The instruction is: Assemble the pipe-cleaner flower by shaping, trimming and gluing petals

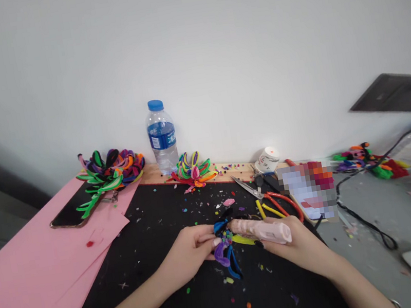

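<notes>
Pink glue gun [261, 230] lies gripped in the right hand [297, 246], nozzle touching the pipe-cleaner figure [226, 247] pinched in the left hand [190, 254] just beside it, over the bench [164, 285]

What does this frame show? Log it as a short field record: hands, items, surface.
left hand: pinches pipe-cleaner figure
right hand: grips pink glue gun, tip at the figure
surface: black mat, scattered with scraps
left of mat: pink paper, phone
back: water bottle, pipe-cleaner piles
right: scissors
</notes>
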A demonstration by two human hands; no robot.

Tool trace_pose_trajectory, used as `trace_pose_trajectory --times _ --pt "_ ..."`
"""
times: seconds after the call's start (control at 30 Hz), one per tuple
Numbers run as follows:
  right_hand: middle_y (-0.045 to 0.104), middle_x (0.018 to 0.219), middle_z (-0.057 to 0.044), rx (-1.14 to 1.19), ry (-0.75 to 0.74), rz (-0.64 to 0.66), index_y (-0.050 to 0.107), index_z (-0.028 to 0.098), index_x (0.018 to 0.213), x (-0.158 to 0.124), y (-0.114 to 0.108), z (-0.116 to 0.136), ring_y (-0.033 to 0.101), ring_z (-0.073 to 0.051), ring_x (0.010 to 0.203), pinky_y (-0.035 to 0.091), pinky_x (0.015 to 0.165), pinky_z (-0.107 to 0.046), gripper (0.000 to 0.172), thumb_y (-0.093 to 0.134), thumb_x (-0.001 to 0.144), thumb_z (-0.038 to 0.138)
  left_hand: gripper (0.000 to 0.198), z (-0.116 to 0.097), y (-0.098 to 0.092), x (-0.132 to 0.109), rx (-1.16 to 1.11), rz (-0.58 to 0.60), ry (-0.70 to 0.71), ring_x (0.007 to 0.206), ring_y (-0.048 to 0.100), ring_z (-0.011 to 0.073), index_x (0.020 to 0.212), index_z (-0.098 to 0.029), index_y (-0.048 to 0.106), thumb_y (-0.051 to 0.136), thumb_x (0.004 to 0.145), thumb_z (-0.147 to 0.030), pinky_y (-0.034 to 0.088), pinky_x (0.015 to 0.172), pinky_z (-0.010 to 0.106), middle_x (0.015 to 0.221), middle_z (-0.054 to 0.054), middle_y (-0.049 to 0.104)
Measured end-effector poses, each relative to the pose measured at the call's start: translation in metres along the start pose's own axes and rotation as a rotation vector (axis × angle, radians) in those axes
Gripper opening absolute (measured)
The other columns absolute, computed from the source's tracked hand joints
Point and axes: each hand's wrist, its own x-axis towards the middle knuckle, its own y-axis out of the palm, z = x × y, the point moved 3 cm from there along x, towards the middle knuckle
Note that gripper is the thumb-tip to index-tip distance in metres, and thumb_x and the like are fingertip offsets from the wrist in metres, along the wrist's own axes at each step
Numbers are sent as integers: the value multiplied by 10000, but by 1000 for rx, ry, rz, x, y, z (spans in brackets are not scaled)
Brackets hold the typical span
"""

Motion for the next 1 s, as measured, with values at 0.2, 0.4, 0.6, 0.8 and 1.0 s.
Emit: trace_pose_trajectory --times 0.2,0.4,0.6,0.8,1.0 --pt "609 626 -11 18 18 2 642 158 822 -1 -4 0 548 -137 566 434 498 -202 178 533 742 274 184 3 -2 1 -16 -26 13 583 505 106 739 -143 625 601 701 -321 399 594 220 597 -36 576" --pt "628 687 -33 91 44 -26 635 134 931 -2 -13 -1 530 -137 559 434 502 -215 255 526 745 271 227 4 -5 2 -67 -41 27 564 495 96 776 -132 629 611 696 -343 408 608 230 618 -29 586" --pt "585 632 -20 213 50 -78 596 123 897 -6 -19 -8 455 -97 479 398 451 -209 261 555 735 323 227 3 -7 1 -82 -69 -4 635 565 124 798 -139 628 606 703 -344 445 678 260 684 -8 635" --pt "470 464 28 531 32 -352 528 155 802 -11 -34 -26 379 -85 379 297 354 -204 302 561 734 447 242 4 -12 0 -33 -144 -51 755 609 151 834 -161 641 597 711 -363 457 732 270 799 13 683" --pt "482 569 31 526 24 -932 524 179 841 -34 -92 -22 436 -95 469 368 424 -214 247 642 666 309 264 1 -15 -3 -46 -178 -26 857 602 164 842 -161 646 587 720 -387 450 795 278 860 37 686"
